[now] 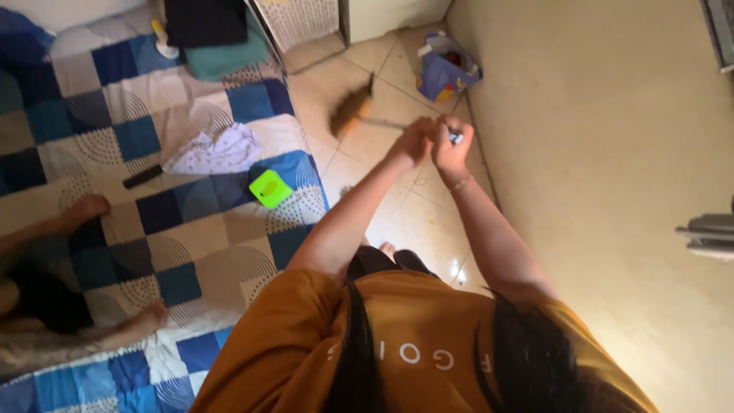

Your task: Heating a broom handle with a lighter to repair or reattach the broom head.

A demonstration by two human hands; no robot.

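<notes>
Both my arms reach forward over a tiled floor (413, 222). My left hand (413, 142) and my right hand (451, 145) are closed side by side on the end of a thin broom handle (382, 122). The handle runs left to a brown broom head (352, 108), blurred, low over the tiles beside the mattress edge. A thin bracelet sits on my right wrist. My orange shirt fills the bottom of the view.
A mattress with a blue, white and beige checked quilt (153, 229) lies on the left, with a green box (270, 188), a black remote (142, 177) and a white cloth (218, 151) on it. Another person's legs (69, 218) rest at far left. A blue bag (445, 69) stands by the beige wall (612, 153).
</notes>
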